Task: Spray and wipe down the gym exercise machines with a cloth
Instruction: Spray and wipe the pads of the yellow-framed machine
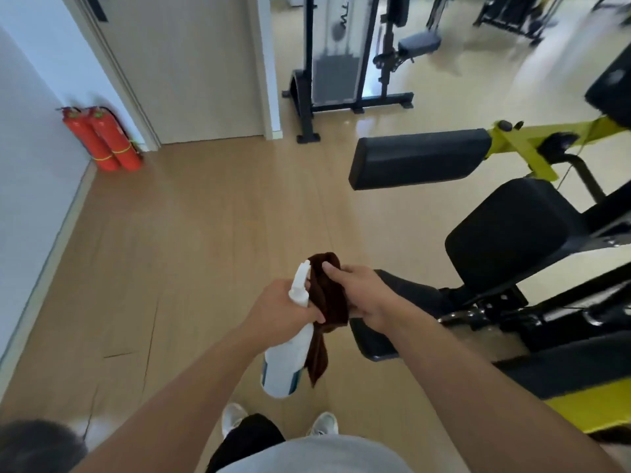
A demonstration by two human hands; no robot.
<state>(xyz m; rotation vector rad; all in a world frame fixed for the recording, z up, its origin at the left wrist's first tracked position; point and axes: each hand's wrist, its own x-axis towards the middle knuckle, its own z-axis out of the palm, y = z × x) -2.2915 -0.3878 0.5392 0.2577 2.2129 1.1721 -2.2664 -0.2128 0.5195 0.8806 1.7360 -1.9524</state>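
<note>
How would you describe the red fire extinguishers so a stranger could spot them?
Find the white wall on the left and follow it to the corner beside the pale door. Two fire extinguishers lean there on the wooden floor, the only bright red things in view.

Bright daylight from upper right, floor glare, blurred, bowed wide-angle edges

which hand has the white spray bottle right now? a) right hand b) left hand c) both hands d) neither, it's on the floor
b: the left hand grips the neck of the spray bottle, while the right hand holds only the brown cloth beside it.
</note>
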